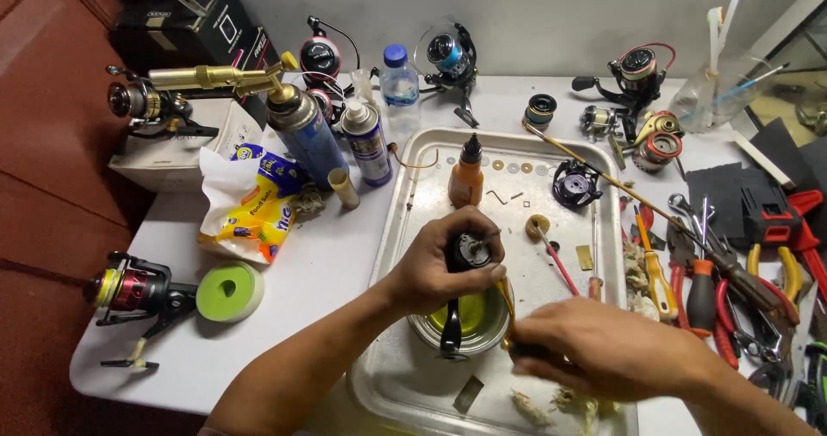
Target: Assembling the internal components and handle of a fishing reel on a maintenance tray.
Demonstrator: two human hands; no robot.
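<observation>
Left hand (448, 268) clamped on the greasy reel body (469, 251) above the tin (469, 320), right hand (594, 350) pinching a brush (506, 302); looks rigid, slippery, hold its sides.

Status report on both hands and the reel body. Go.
Left hand gripping black reel body over metal bowl. Right hand holding a thin yellow-handled tool against it. Both inside the metal tray; orange bottle stands clear behind.

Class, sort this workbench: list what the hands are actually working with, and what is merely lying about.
In use: left hand holding black reel body; right hand holding thin brush; round metal bowl of yellow liquid; steel tray.

Lying about: green tape roll; blue spray can; clear water bottle; red-handled pliers.
</observation>
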